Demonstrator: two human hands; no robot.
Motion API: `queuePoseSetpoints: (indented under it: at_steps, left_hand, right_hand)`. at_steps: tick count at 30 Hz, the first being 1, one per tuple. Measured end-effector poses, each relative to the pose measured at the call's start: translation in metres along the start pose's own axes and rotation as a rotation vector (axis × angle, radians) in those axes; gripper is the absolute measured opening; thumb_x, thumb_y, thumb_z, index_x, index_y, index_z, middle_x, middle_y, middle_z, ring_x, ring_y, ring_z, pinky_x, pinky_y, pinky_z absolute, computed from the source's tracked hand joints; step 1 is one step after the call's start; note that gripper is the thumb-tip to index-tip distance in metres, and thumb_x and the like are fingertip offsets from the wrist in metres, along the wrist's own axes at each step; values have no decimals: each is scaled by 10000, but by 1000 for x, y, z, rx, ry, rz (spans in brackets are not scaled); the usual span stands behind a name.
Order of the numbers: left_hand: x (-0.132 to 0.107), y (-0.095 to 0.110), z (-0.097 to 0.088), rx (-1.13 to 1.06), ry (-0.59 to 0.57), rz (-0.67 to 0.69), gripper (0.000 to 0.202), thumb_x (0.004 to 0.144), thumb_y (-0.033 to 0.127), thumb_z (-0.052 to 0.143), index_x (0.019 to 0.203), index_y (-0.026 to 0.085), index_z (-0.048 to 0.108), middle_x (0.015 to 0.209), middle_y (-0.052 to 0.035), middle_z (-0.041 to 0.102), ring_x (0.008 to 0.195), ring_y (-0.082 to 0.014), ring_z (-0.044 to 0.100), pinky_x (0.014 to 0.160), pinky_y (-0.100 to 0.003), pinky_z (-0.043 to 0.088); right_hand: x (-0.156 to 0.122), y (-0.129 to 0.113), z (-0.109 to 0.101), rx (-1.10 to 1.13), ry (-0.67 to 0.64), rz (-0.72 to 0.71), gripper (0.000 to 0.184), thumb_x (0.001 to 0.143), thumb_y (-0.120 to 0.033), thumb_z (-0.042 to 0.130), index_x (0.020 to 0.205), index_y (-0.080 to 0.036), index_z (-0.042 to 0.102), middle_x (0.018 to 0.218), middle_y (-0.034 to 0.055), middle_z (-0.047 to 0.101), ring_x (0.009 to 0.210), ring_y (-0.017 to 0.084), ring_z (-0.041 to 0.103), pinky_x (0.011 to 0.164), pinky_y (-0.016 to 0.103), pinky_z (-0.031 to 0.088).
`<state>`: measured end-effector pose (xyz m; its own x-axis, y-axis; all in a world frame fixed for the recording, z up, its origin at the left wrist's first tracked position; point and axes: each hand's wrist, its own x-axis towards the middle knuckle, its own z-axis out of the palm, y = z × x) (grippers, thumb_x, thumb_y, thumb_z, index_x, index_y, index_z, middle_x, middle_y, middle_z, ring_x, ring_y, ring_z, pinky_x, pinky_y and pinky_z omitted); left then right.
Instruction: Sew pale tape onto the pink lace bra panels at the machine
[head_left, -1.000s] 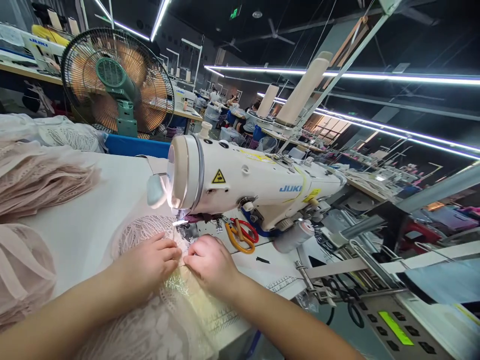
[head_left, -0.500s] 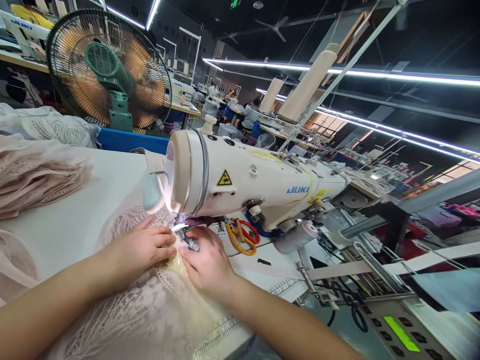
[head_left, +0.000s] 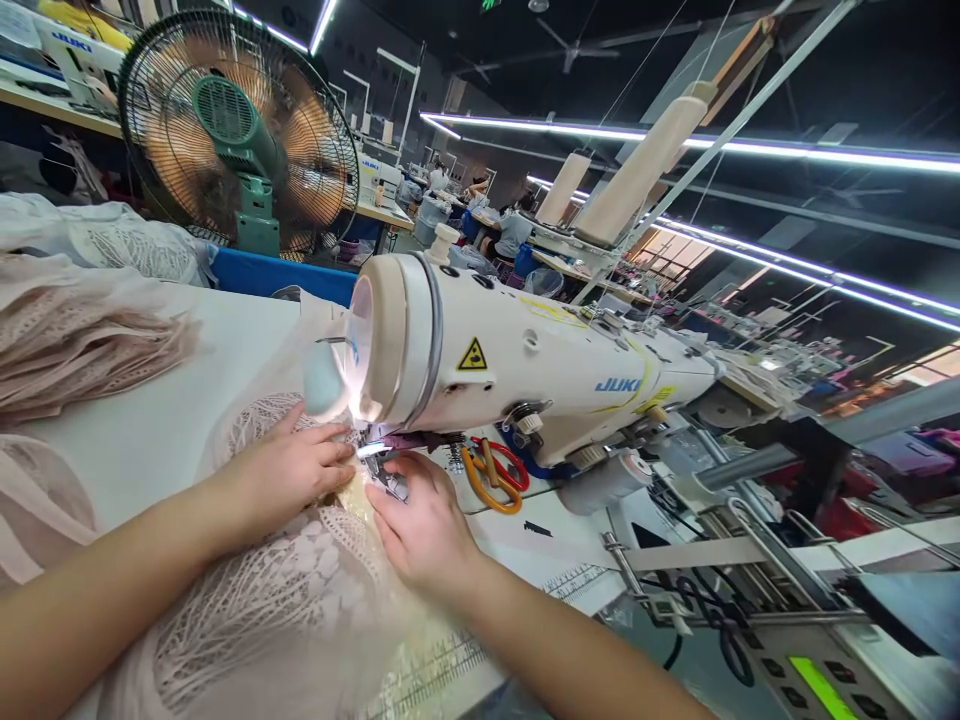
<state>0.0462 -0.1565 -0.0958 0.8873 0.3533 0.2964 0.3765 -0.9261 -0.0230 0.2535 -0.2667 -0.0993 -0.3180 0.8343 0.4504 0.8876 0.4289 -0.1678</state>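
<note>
Lying under the loosely spread left grip [head_left: 289, 475], the lace fabric [head_left: 247, 600] is apparently guided closer in, the right grip [head_left: 427, 520] having been brought up beside the presser foot [head_left: 375, 465], any pinch there impossible to tell.

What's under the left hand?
Pale lace fabric shows around the left hand, spread over the white table. Whatever lies directly beneath is covered, so it can't be seen.

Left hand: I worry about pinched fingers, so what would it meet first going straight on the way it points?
Probably the metal presser foot of the sewing machine, just beyond the left hand; the right hand comes after. Depth there is hard to judge.
</note>
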Motion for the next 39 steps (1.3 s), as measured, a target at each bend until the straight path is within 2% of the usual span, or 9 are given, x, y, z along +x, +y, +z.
queuePoseSetpoints:
  at_steps: [5, 10, 14, 19, 27, 30, 33, 36, 39]
  left_hand:
    - [4, -1, -9, 124, -67, -19, 390, 809, 48, 533, 1111, 246, 680, 1253, -69, 643, 1124, -294, 562, 917, -487, 463]
    - [3, 0, -17, 148, -17, -86, 358, 779, 40, 516, 1012, 238, 703, 1248, -90, 630, 1050, -307, 576, 847, -486, 468]
    - [4, 21, -33, 5, 72, -92, 274, 793, 60, 433, 821, 188, 674, 1006, -108, 652, 919, -262, 568, 766, -404, 458]
    - [9, 53, -34, -310, -143, -148, 63, 739, 179, 572, 792, 193, 601, 815, -45, 596, 793, -220, 539, 664, -329, 425]
    - [3, 44, -48, -839, 22, -701, 271, 815, 449, 454, 687, 212, 427, 618, 49, 432, 582, -135, 426, 551, -257, 344]
    - [-5, 44, -47, -913, 144, -859, 282, 781, 482, 489, 719, 219, 409, 590, 69, 386, 543, -123, 390, 516, -243, 325]
    - [-14, 47, -39, -739, 200, -856, 171, 763, 377, 459, 813, 215, 482, 677, 35, 492, 587, -147, 470, 542, -255, 388]
    - [-18, 55, -35, -425, 32, -711, 369, 805, 256, 344, 1065, 222, 603, 886, -43, 571, 744, -198, 584, 642, -298, 454]
    - [-15, 65, -39, -106, -286, -647, 528, 833, 165, 292, 1273, 277, 563, 910, -75, 556, 680, -225, 605, 559, -313, 427]
  right_hand:
    - [0, 0, 0, -13, 11, -11, 288, 850, -239, 524, 1102, -206, 660, 1133, 130, 520, 1147, 292, 411, 937, 451, 395]
    - [-1, 0, -3, -5, 17, -13, 275, 851, -234, 525, 1080, -204, 674, 1137, 131, 536, 1148, 290, 425, 932, 453, 405]
    - [-6, 0, -19, 103, 116, 24, 253, 883, -208, 480, 1025, -188, 689, 1095, 124, 575, 1064, 251, 511, 882, 410, 454]
    - [-30, -9, -43, 337, 49, 154, 244, 907, -192, 428, 930, -172, 669, 910, 80, 621, 848, 178, 592, 746, 312, 500]
    - [-53, -46, -47, 485, -280, 191, 625, 915, -321, 461, 1488, -165, 266, 964, 86, 647, 790, 194, 593, 737, 340, 498]
    - [-41, -59, -39, 582, -277, 180, 502, 890, -330, 508, 1357, -146, 501, 925, 90, 677, 814, 196, 618, 756, 307, 490]
    - [-29, -63, -30, 658, -211, 303, 200, 855, -249, 551, 920, -165, 721, 809, 44, 698, 770, 156, 624, 738, 241, 462]
    - [-26, -61, -26, 607, -221, 378, 221, 841, -209, 550, 663, -164, 673, 631, 7, 641, 621, 126, 568, 618, 222, 411]
    - [-29, -59, -28, 584, -243, 375, 226, 851, -202, 501, 725, -172, 686, 669, 13, 661, 637, 135, 582, 609, 227, 410]
